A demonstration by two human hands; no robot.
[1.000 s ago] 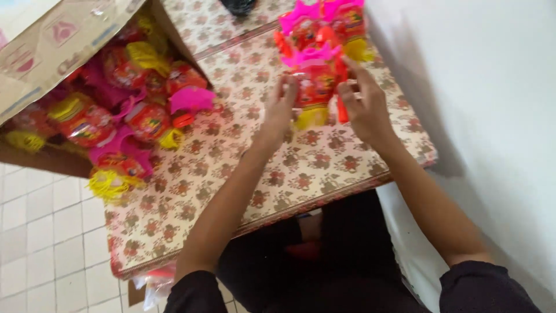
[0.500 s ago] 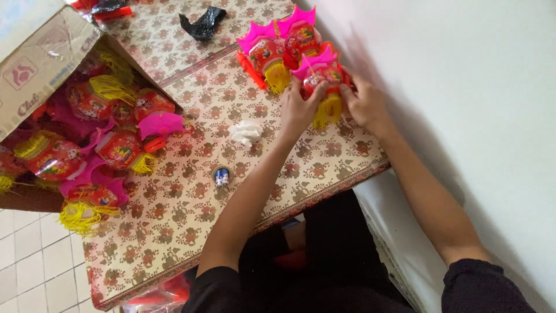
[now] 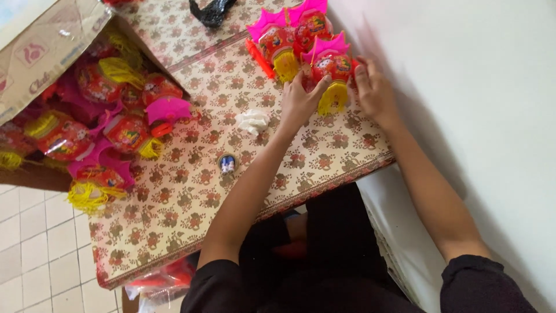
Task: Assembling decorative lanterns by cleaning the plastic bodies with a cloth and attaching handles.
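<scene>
the left hand (image 3: 298, 104) and the right hand (image 3: 373, 93) are flanking one red lantern (image 3: 331, 68) that is standing at the far right of the floral table (image 3: 191, 208), close beside the white wall (image 3: 475, 116). the lantern is carrying a pink crown-shaped top toward the far edge and a yellow tassel (image 3: 332, 97) toward the person, so its long axis is running away from the body, roughly in line with both forearms. the left hand is half-closed, with thumb and fingertips pinching the lantern's left side near the tassel. the right hand is open, fingers spread and blurred, just beside the lantern's right side; contact cannot be confirmed. the left hand is therefore the nearer one, and the lantern is lying directly between the two palms.

two more lanterns (image 3: 284, 40) are standing just beyond it, touching or nearly so. a crumpled white scrap (image 3: 253, 120) and a small round cap (image 3: 227, 164) are lying on the table to the left. a cardboard box (image 3: 52, 52) of further lanterns is overhanging the left edge.
</scene>
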